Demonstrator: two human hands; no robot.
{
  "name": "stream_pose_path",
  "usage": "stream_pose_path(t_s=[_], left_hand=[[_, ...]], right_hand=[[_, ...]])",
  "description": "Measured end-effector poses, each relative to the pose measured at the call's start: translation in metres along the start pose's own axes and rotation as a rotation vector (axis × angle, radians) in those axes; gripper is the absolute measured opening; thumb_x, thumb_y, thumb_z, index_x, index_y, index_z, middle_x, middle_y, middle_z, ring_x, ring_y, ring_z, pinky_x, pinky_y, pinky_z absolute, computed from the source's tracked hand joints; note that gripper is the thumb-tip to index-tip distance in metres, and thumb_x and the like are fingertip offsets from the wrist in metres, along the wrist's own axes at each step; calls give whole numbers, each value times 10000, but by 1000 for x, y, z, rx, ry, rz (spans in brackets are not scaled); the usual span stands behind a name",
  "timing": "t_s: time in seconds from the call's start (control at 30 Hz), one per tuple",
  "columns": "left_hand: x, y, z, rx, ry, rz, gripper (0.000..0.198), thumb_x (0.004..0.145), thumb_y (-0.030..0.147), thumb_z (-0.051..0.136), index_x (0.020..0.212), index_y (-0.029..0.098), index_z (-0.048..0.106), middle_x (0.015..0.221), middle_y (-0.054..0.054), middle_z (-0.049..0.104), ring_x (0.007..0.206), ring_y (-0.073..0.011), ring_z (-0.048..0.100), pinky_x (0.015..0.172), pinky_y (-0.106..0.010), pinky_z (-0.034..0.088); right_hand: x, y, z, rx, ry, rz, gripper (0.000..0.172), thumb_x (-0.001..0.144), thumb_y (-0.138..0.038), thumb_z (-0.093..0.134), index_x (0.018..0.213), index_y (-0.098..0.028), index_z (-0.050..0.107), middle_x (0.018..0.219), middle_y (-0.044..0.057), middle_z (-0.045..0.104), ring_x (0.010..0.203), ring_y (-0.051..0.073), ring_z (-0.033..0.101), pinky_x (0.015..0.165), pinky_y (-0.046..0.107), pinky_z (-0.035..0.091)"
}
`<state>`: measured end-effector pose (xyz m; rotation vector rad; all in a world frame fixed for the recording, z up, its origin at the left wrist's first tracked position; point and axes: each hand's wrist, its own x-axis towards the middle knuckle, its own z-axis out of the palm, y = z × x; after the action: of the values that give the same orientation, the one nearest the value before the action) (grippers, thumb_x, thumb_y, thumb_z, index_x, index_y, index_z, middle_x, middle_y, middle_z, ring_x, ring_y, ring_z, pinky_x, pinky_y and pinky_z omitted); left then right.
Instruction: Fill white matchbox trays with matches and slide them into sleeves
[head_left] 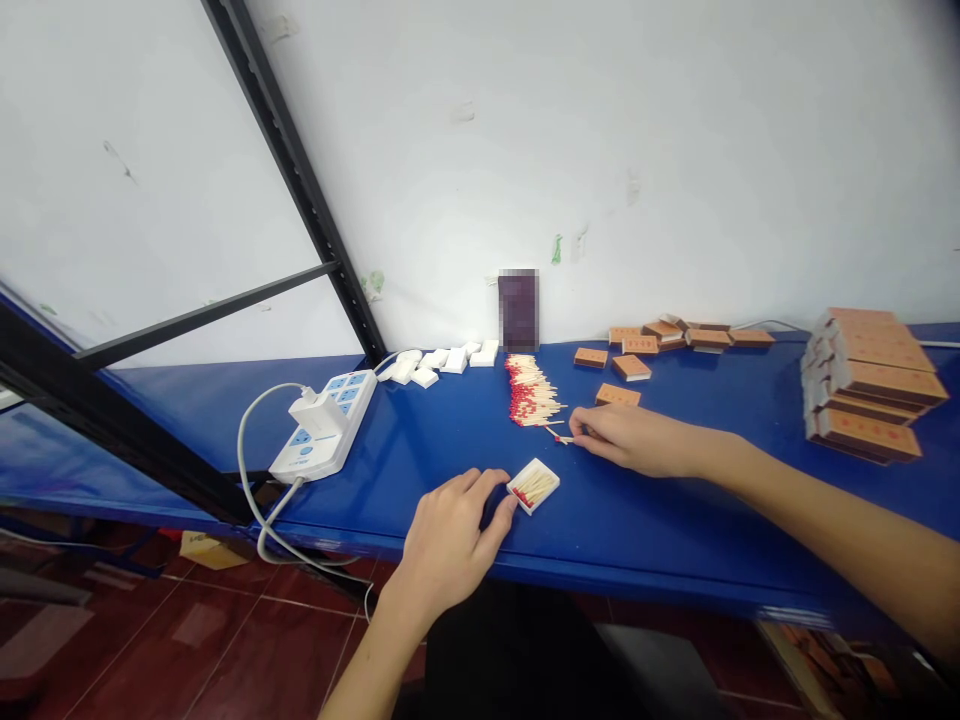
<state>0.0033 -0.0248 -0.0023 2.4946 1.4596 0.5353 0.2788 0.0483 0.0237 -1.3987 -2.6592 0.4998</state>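
Observation:
A small white matchbox tray lies on the blue shelf, partly filled with red-tipped matches. My left hand grips the tray's left end between thumb and fingers. Beyond the tray is a long pile of loose red-headed matches, heads mostly to the left. My right hand is at the near right of that pile, its fingertips pinched on a few matches whose heads point left. The exact number in the pinch cannot be made out.
White empty trays lie by the wall at left, near a power strip with a cable. Orange matchbox sleeves are scattered at right, beside a stack of matchboxes. A black metal post rises at left.

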Motion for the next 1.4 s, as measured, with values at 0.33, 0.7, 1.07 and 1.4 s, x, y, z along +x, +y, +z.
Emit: stream_pose_path(t_s=[0.33, 0.7, 1.07, 1.4], left_hand=[[0, 0, 1, 12, -3, 8, 267, 1056, 387, 385, 1193, 275, 585, 1077, -11, 671, 949, -227, 643, 786, -331, 457], [-1, 0, 1, 26, 0, 11, 252, 1050, 373, 403, 1186, 267, 587, 1067, -13, 669, 952, -225, 642, 788, -328, 455], [0, -1, 2, 36, 6, 20, 243, 1053, 371, 400, 1181, 276, 584, 1055, -7, 669, 931, -221, 646, 768, -322, 448], [0, -1, 4, 59, 18, 23, 248, 1050, 376, 399, 1184, 278, 583, 1073, -6, 677, 926, -224, 652, 752, -319, 455]], right_hand=[[-3, 8, -8, 198, -51, 23, 318, 976, -473, 355, 847, -215, 489, 777, 22, 534, 684, 175, 453, 635, 296, 372], [-2, -1, -11, 187, -65, 58, 273, 912, -448, 480, 815, -208, 568, 673, -15, 473, 584, 145, 399, 554, 282, 322], [7, 2, 11, 93, 101, -93, 290, 967, -451, 451, 937, -203, 599, 615, -28, 503, 540, 142, 439, 560, 275, 328], [18, 11, 11, 167, 119, -226, 364, 992, -397, 408, 1065, -178, 690, 1021, 109, 698, 920, 240, 640, 808, 349, 472]])
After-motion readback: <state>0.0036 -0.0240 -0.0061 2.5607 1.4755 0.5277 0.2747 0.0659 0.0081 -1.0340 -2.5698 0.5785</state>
